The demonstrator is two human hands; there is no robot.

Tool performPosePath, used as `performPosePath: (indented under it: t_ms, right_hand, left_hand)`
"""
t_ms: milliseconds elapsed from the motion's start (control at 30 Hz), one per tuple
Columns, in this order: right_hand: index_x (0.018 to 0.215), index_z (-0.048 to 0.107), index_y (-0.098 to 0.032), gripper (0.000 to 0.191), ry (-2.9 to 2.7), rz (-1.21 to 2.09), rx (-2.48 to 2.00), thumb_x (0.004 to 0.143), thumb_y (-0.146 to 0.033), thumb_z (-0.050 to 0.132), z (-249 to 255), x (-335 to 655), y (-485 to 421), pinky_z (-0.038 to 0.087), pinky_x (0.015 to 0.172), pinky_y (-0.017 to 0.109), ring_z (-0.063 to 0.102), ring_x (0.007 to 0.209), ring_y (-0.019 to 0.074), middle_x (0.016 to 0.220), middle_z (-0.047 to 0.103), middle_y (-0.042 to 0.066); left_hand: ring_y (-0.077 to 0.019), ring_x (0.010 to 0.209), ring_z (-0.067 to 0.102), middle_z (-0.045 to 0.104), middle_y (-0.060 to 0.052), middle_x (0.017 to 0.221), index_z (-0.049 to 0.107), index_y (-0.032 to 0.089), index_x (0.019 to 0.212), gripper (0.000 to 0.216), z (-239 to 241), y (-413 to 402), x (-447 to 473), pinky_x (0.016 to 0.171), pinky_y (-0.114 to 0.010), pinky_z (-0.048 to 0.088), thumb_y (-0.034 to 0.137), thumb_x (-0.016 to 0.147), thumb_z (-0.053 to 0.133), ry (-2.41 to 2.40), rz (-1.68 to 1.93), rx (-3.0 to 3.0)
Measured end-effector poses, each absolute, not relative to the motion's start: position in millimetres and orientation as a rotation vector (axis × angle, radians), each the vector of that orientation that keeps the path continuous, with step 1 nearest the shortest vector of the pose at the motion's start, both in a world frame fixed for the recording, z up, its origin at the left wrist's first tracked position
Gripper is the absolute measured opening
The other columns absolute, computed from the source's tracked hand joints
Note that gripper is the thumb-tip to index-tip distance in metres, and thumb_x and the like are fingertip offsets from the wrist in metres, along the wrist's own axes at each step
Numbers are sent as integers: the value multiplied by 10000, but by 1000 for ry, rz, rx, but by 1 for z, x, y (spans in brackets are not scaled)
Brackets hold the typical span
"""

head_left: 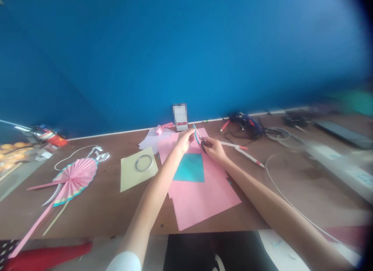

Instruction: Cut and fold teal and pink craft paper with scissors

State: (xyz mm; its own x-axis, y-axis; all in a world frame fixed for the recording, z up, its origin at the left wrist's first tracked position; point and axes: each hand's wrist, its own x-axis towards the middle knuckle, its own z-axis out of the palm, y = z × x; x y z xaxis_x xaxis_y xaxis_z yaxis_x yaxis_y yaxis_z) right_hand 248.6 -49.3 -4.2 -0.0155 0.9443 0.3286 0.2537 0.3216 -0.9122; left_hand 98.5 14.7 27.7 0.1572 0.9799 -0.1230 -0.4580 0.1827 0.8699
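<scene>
Pinching a thin teal paper strip [197,136], the left hand [184,141] has its fingers pressed together; the right hand [214,149] grips dark-handled scissors [203,143] — both above pink paper sheets [201,197] and a teal square [190,168] on the brown counter [110,209]. A pleated pink fan [74,179] lies well left — no writing is legible.

no readable text, label or number anywhere

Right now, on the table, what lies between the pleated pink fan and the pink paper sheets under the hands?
In the head view, a pale yellow sheet with a tape ring on it lies between the pleated fan and the pink sheets.
</scene>
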Motion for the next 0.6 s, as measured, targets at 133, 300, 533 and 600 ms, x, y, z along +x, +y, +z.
performPosePath:
  t_ms: [133,300,533,600]
  right_hand:
    - [1090,663,-115,424,-1511,791,-1150,768,-387,613,-3,249,-50,466,624,260,623,690,186,770,676,50]
    - [1101,658,-132,429,-1446,798,-1165,757,-385,621,-2,248,-51,461,603,258,619,672,179,774,688,51]
    - [1071,652,-128,446,-1328,789,-1199,731,-416,630,-5,249,-47,438,527,252,587,585,159,720,683,54]
    - [1064,651,-129,439,-1330,794,-1193,732,-415,631,-6,250,-47,441,534,254,596,602,166,718,682,54]
  left_hand:
    - [-38,602,527,579,21,683,650,137,795,299,26,15,99,597,-178,427,266,579,810,832,1199,798]
    - [-49,596,520,578,12,681,659,140,804,289,23,19,97,580,-186,411,304,601,784,926,1193,856]
    - [-104,695,576,664,-47,824,670,175,876,298,16,25,76,624,-220,420,358,649,730,1204,1217,1096]
    - [-113,694,576,666,-54,813,664,173,877,284,12,28,71,629,-227,421,364,672,710,1234,1230,1164]
